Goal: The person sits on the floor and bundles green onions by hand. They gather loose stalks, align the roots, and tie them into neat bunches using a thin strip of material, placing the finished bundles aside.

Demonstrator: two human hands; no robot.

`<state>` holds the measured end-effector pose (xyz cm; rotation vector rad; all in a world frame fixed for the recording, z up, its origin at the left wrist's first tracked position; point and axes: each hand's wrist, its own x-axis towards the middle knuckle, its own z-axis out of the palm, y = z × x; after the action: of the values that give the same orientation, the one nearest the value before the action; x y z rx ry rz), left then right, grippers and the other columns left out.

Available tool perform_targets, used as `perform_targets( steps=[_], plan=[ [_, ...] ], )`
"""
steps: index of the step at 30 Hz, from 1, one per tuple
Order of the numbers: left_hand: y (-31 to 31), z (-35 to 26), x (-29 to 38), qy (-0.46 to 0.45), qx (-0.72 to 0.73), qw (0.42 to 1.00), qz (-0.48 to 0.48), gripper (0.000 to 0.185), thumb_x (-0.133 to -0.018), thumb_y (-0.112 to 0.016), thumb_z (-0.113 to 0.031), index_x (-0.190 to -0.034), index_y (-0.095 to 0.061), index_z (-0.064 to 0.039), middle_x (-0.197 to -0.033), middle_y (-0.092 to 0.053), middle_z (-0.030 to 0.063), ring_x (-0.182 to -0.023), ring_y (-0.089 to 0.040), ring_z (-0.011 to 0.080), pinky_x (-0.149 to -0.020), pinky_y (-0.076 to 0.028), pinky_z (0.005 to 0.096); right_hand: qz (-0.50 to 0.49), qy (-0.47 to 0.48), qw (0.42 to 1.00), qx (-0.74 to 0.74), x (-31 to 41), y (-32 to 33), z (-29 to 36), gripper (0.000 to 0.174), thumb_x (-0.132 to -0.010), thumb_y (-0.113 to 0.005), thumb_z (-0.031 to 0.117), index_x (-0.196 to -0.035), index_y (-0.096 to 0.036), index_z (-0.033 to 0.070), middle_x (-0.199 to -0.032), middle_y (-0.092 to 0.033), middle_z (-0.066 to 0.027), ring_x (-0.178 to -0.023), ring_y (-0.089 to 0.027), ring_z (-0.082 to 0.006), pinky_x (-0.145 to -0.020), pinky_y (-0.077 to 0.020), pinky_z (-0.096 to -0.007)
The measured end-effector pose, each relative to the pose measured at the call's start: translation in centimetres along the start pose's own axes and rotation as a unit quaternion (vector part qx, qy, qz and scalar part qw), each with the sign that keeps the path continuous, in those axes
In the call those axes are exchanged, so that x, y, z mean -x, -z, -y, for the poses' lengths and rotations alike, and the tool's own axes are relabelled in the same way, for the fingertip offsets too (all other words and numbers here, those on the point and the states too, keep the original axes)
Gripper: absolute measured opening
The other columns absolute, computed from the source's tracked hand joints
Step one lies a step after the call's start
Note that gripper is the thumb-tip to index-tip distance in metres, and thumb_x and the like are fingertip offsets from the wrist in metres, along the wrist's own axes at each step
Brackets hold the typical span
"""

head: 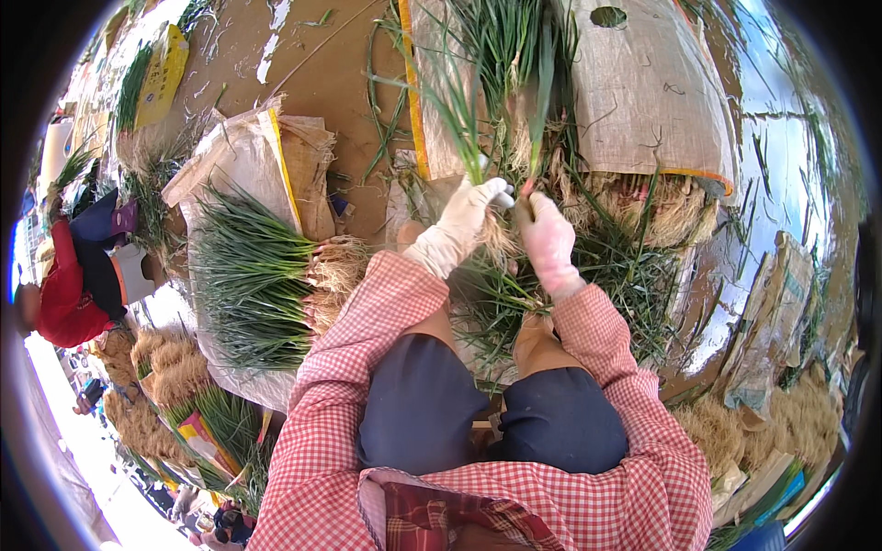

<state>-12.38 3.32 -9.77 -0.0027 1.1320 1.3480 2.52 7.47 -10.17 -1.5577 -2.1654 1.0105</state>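
Note:
In a white glove, my left hand grips a small bunch of green onions; its leaves point away from me and pale roots hang below the palm. Close beside it, my right hand, gloved and stained pinkish, pinches the reddish base of a single green onion. Beyond both hands lies a pile of long green onions on a woven sack. Loose leaf trimmings cover the ground under and right of my right hand. A neat stack of green onions, roots facing right, rests at my left.
A woven sack covers more rooted onions at the far right. Muddy wet ground shows ahead. Another person in a red top is at the far left. Onion bundles stand lower left, others lower right.

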Motion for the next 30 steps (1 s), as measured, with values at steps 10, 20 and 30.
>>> perform_targets(
  steps=[10,20,30],
  plan=[
    [0.3,0.9,3.0,-0.022,0.047,0.992,-0.111,0.061,-0.088,-0.044,-0.002,-0.146,-0.030,-0.016,-0.064,-0.047,0.0025,-0.056,-0.054,0.0188,-0.053,-0.046,0.0325,0.301,-0.017,0.946,0.121,2.5,2.5,-1.8,0.027,-0.088,-0.059,0.036,-0.097,-0.072,0.014,-0.092,-0.070,-0.0106,-0.090,-0.066,-0.0308,-0.077,-0.0521,-0.0408],
    [-1.2,-2.0,4.2,-0.076,0.126,0.981,-0.126,0.039,-0.092,-0.048,-0.004,-0.127,-0.040,-0.020,-0.065,-0.041,0.0016,-0.055,-0.044,0.0170,-0.054,-0.044,0.0362,0.353,-0.053,0.899,0.253,1.9,8.5,-3.2,0.066,-0.085,-0.062,0.045,-0.143,-0.045,0.019,-0.128,-0.060,-0.0159,-0.103,-0.065,-0.0345,-0.089,-0.0508,-0.0431],
    [-1.0,-2.3,4.1,-0.012,0.118,0.980,-0.163,0.029,-0.091,-0.048,-0.005,-0.118,-0.041,-0.011,-0.061,-0.041,0.0036,-0.046,-0.042,0.0186,-0.042,-0.043,0.0360,0.217,0.185,0.958,0.008,-4.0,1.0,4.6,0.031,-0.094,-0.055,0.040,-0.089,-0.072,0.015,-0.080,-0.070,-0.0056,-0.071,-0.067,-0.0217,-0.066,-0.0524,-0.0334]
  ],
)
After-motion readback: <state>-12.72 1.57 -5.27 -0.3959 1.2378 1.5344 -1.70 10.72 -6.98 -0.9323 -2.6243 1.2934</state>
